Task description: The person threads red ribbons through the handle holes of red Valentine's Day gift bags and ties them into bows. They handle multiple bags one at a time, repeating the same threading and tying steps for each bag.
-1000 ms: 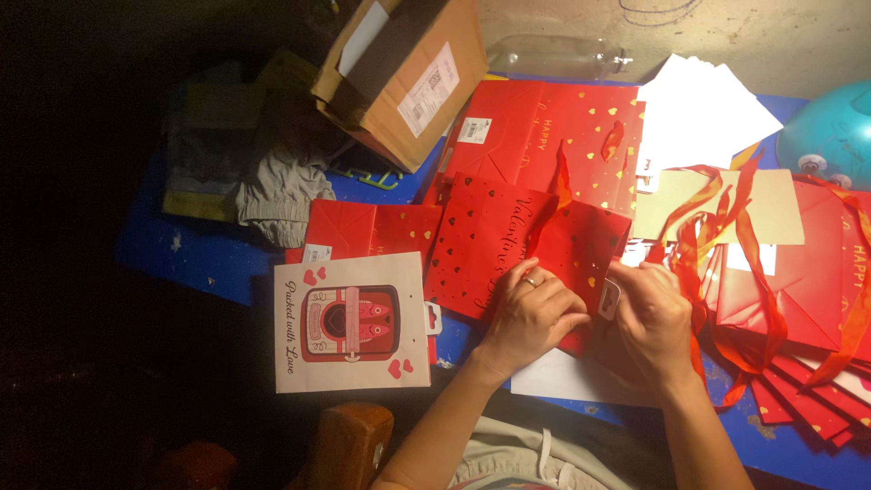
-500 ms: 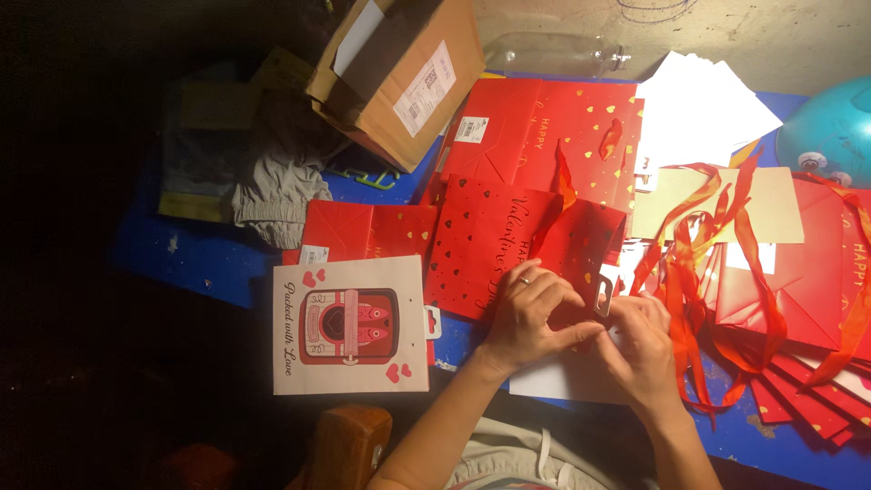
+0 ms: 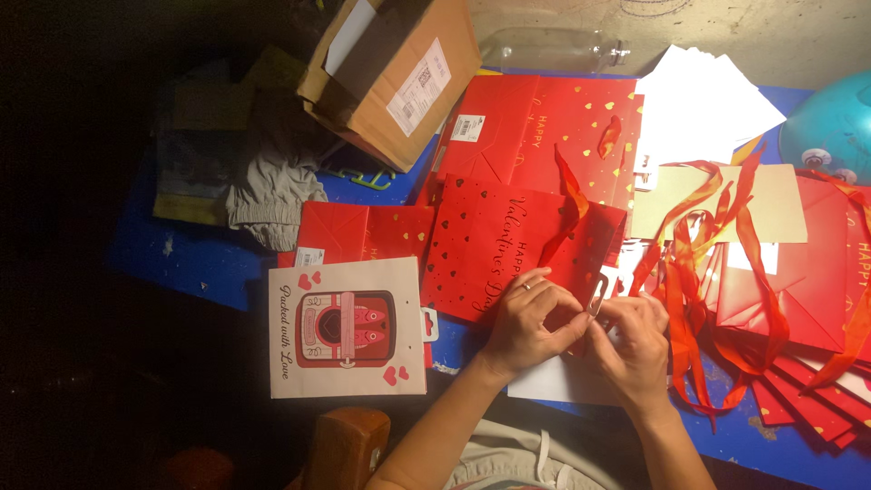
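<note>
Low and centre in the frame, your left hand (image 3: 526,319) and right hand (image 3: 635,349) pinch a small tag (image 3: 597,292) (beside the red gift bag (image 3: 508,245)).

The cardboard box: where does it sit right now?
In the head view, the cardboard box sits at top centre-left, beside the clear bottle, above the grey cloth.

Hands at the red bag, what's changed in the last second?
The right hand slid left until its fingers met the left hand at the small tag on the red bag. The left hand, bags, ribbons and box stayed put.
</note>
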### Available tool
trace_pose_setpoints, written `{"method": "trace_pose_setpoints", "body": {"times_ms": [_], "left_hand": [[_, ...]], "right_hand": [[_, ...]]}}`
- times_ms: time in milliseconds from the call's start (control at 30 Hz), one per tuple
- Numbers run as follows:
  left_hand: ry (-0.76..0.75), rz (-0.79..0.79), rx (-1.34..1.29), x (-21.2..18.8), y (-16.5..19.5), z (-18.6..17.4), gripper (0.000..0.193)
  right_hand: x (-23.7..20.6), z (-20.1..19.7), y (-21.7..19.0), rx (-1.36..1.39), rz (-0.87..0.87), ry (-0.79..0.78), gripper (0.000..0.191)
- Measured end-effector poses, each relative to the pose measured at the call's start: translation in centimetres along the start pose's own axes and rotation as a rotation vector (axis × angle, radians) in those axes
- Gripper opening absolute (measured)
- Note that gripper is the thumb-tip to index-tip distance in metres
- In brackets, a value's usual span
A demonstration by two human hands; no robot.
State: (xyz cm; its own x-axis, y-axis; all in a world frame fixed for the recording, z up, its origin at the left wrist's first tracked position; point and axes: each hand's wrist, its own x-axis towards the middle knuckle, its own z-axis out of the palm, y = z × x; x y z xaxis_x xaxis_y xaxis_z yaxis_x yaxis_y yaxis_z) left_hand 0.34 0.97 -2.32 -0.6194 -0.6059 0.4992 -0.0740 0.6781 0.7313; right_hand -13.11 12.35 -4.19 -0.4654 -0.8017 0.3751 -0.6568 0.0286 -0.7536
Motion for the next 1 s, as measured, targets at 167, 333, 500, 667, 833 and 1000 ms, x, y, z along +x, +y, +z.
{"method": "trace_pose_setpoints", "body": {"times_ms": [167, 333, 500, 667, 833, 1000], "left_hand": [[0.002, -0.009, 0.003, 0.0, 0.3, -0.1, 0.015], [0.035, 0.021, 0.130, 0.2, 0.9, -0.4, 0.016], [0.051, -0.004, 0.139, 0.4, 1.1, -0.3, 0.015], [0.053, -0.010, 0.147, 0.3, 1.1, -0.3, 0.016], [0.057, -0.001, 0.172, 0.2, 1.0, -0.2, 0.014], [0.041, -0.015, 0.175, 0.1, 0.9, -0.1, 0.015]], "right_hand": [[0.1, -0.2, -0.7, -0.023, 0.008, 0.026, 0.017], [0.3, 0.0, -1.0, -0.113, -0.087, 0.032, 0.015], [-0.3, -0.2, -0.6, 0.175, 0.017, 0.153, 0.014], [-0.2, -0.4, -1.2, 0.285, 0.211, 0.155, 0.019], [0.9, -0.4, -2.2, -0.154, -0.113, 0.061, 0.028], [0.8, -0.3, -2.0, -0.183, -0.118, 0.047, 0.021]]}}
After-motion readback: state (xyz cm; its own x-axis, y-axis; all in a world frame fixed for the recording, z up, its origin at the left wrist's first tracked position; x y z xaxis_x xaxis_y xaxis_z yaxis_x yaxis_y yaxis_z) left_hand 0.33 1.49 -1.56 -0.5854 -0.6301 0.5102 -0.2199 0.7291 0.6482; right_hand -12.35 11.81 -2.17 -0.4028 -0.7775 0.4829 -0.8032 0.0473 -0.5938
